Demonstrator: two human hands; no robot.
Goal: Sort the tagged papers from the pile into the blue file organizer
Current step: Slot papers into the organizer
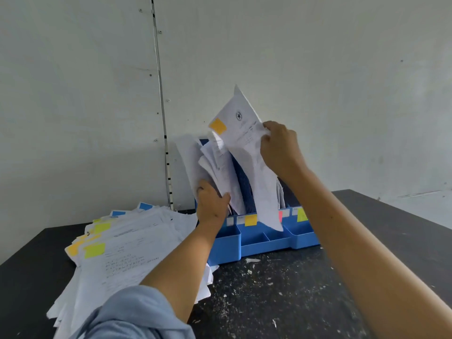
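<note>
The blue file organizer (264, 238) stands on the dark table against the wall, with coloured tags on its front dividers. My right hand (278, 148) grips a white paper with an orange tag (241, 133), held tilted above the organizer, its lower end hanging down over a middle slot. My left hand (211, 204) presses against the sheets standing in the left slot (215, 162), pushing them leftward. A messy pile of tagged papers (122, 245) lies on the table to the left, showing yellow, orange and blue tags.
The dark table (293, 289) is speckled with small white paper scraps in front of the organizer. A white wall with a vertical cable (161, 94) runs close behind. The table's right edge lies at the far right.
</note>
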